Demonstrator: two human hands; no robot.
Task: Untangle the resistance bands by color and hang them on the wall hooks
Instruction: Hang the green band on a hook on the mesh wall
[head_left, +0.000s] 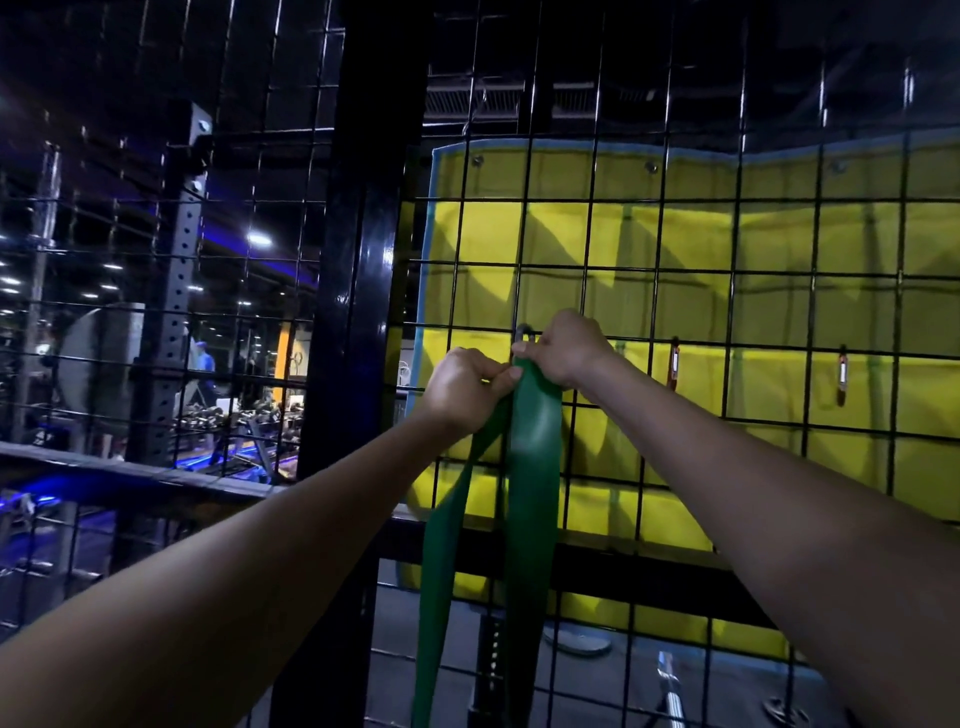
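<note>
Both hands were up at the wire grid wall (623, 291), and the green resistance band (530, 467) sat right between them: the left hand (467, 387) pinched the band's top from the left side, fingers curled round it, while the right hand (563, 348) gripped the same top fold from the right, knuckles against the mesh. The fold was held at a dark hook (522, 332) on the grid; whether the band was actually over it could not be told, the fingers hid that. Below the hands the band hung down in two flat strands, spreading apart and running out of the bottom edge. To the right, well apart, two more hooks (674, 364) stood bare on the same row. A thick black post (358, 312) bordered the grid just left of the hands. Behind the mesh hung a yellow mat (779, 249). No readable writing showed.
</note>
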